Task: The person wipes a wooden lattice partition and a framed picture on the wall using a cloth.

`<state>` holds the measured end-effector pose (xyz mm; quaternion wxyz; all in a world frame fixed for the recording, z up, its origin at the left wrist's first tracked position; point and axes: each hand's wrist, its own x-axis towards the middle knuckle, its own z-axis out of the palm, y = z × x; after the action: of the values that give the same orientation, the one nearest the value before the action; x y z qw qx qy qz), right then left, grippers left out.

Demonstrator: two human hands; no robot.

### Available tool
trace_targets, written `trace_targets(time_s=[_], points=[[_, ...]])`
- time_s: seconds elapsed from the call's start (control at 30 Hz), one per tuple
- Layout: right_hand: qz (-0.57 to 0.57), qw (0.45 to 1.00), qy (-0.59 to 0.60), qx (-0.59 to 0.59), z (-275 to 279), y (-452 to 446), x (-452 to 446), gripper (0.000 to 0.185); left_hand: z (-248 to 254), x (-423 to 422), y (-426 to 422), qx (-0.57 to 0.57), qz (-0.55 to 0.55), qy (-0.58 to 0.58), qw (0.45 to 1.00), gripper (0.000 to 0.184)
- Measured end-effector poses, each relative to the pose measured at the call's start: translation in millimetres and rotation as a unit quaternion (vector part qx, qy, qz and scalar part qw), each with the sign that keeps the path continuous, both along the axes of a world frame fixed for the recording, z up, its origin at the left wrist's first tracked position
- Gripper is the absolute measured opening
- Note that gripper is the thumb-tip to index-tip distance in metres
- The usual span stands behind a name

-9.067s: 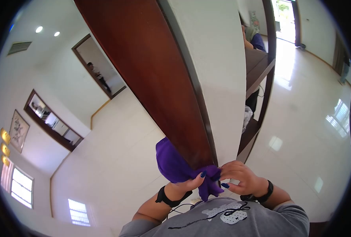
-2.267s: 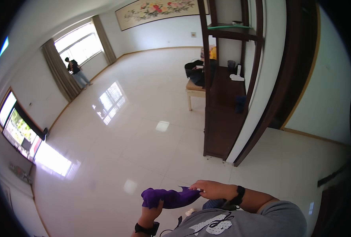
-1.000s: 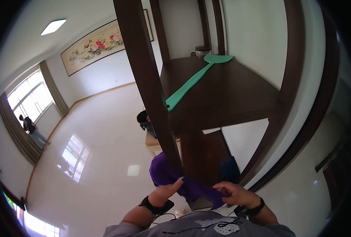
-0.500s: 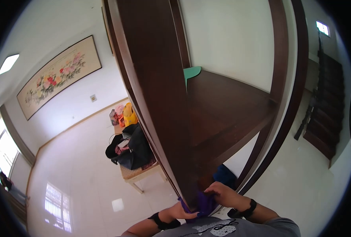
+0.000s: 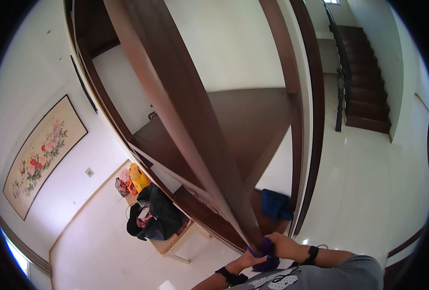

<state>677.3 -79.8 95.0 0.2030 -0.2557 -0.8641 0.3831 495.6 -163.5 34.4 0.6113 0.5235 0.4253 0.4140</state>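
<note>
At the bottom of the head view, a purple cloth (image 5: 268, 263) is wrapped around the lower part of a dark brown wooden upright (image 5: 195, 125) of a shelf unit. My left hand (image 5: 246, 261) is closed on the cloth at the left side of the upright. On the other side, my right hand (image 5: 282, 246) grips the same cloth, its fingers curled against the wood. Parts of the fingers on both hands are hidden. Just beyond my right hand, a dark blue folded cloth (image 5: 276, 204) lies on the lower shelf.
A brown shelf board (image 5: 248, 113) juts out above my hands. To the left, a low bench (image 5: 175, 249) carries a black bag (image 5: 163, 215) and a yellow bag (image 5: 138, 179). Stairs (image 5: 366, 82) rise at the far right, and a flower painting (image 5: 45, 157) hangs left.
My view has swung, bringing the stairs and the unit's left bays into fuller sight. Both hands sit further right in the frame, still on the purple cloth around the upright.
</note>
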Motion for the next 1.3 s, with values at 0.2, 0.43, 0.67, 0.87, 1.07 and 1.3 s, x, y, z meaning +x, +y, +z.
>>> trace_targets(time_s=[0.2,0.43,0.67,0.87,1.07,1.3], points=[[-0.021,0.996,-0.034,0.083,-6.5,-12.1,-0.9,0.031,-4.7,10.8,-10.7,0.046,0.074,0.004,0.996,0.052],[-0.019,0.996,0.027,0.079,-29.4,-18.9,7.6,0.031,2.0,28.0,-16.4,0.081,0.159,-0.012,0.984,0.043],[-0.062,0.997,0.03,-0.03,-45.6,-71.0,73.2,0.045,-4.3,31.7,-22.9,0.016,0.231,0.061,0.971,0.033],[-0.051,0.965,-0.102,-0.237,-113.3,-106.7,125.9,0.037,-0.9,52.9,-38.4,-0.038,0.14,0.542,0.828,0.043],[-0.068,0.971,-0.083,-0.212,-104.6,-146.3,126.9,0.027,-20.9,37.5,-87.8,-0.047,-0.021,0.677,0.734,0.046],[-0.056,0.946,-0.107,-0.302,-139.8,-199.9,98.5,0.021,-47.0,-14.9,-191.6,0.003,0.014,0.533,0.846,0.036]])
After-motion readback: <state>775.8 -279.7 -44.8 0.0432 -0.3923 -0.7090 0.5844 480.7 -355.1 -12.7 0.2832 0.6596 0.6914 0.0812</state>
